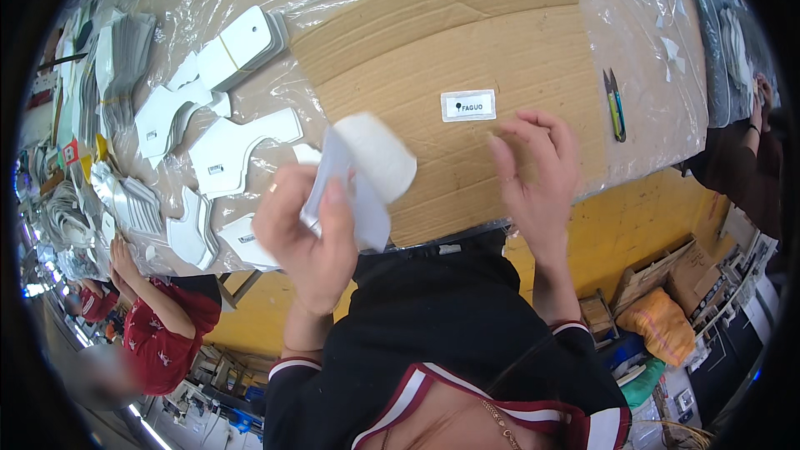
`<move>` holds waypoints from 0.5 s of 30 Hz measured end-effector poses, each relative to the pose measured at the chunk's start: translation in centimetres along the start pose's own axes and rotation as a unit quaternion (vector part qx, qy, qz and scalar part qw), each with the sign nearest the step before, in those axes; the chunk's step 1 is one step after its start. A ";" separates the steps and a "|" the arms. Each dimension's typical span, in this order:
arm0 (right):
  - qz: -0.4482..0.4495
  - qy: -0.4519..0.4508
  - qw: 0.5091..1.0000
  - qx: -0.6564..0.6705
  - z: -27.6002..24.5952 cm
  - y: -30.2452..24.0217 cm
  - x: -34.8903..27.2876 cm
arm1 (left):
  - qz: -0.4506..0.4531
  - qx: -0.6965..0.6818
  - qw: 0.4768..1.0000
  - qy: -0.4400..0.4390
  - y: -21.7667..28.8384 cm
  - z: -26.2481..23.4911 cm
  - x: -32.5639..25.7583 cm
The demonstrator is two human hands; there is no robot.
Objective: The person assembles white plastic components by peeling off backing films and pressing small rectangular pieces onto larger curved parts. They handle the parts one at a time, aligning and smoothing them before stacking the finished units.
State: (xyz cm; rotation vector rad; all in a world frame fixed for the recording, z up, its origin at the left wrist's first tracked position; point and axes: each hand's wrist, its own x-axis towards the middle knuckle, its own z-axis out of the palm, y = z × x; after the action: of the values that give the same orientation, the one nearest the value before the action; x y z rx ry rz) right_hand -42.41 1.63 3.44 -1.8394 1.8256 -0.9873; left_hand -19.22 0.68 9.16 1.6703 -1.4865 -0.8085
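My left hand [308, 229] is closed on a white cut-out piece [360, 204], pinched between thumb and fingers and tilted over the near left part of a brown cardboard sheet [533, 50]. Another white rounded part [379, 154], blurred, shows just beyond it; I cannot tell whether it belongs to the same piece. A small white rectangular label [450, 117] with dark print lies flat on the cardboard. Close to its right side, my right hand [537, 171] hovers with thumb and fingers apart, holding nothing that I can see.
Thread snips [617, 112] lie right of the cardboard. On the left, the plastic-covered table bears loose white cut pieces [237, 150], a banded stack [242, 50] and more bundles [121, 67]. Beyond the left edge is a person in red [167, 325]; another person's arm [750, 129] shows at far right.
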 end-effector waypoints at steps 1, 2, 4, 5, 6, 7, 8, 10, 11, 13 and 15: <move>0.005 0.000 1.000 -0.012 0.3 0.5 0.2 | 0.046 0.000 0.998 0.033 0.4 -0.7 -0.2; 0.010 -0.001 1.000 -0.023 0.6 1.0 0.4 | 0.031 0.000 0.998 0.060 1.0 -1.5 -0.4; -0.042 -0.025 0.997 -0.060 0.6 2.2 0.9 | 0.002 0.002 0.994 0.113 2.4 -3.1 -0.2; -0.076 -0.024 0.994 -0.072 0.6 2.7 1.1 | 0.006 0.043 0.995 0.093 2.6 -3.4 0.6; -0.084 -0.043 0.992 -0.089 0.5 3.0 1.3 | 0.015 0.086 0.994 0.072 2.4 -3.4 1.9; -0.101 -0.049 0.989 -0.100 0.4 3.3 1.6 | 0.024 0.117 0.991 0.058 1.9 -3.1 3.4; -0.124 -0.048 0.985 -0.112 0.5 3.6 2.1 | 0.061 0.223 0.972 0.035 0.7 -2.0 5.7; -0.086 -0.044 0.992 -0.086 0.3 3.6 2.3 | 0.128 0.356 0.925 0.034 -1.0 1.1 7.9; -0.065 -0.040 0.994 -0.074 0.3 3.5 2.4 | 0.207 0.426 0.878 0.060 -1.5 2.4 8.5; -0.013 -0.019 0.998 -0.054 0.3 3.1 2.2 | 0.262 0.398 0.875 0.089 -1.6 4.8 7.4; 0.032 -0.004 0.999 -0.037 0.4 2.7 1.7 | 0.363 0.325 0.873 0.000 -1.1 6.7 5.2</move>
State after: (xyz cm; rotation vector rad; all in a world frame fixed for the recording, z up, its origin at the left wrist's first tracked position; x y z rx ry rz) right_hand -44.18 -0.37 1.65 -1.8117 1.9290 -0.8998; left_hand -23.64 -5.22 4.76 1.3205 -2.3298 0.1320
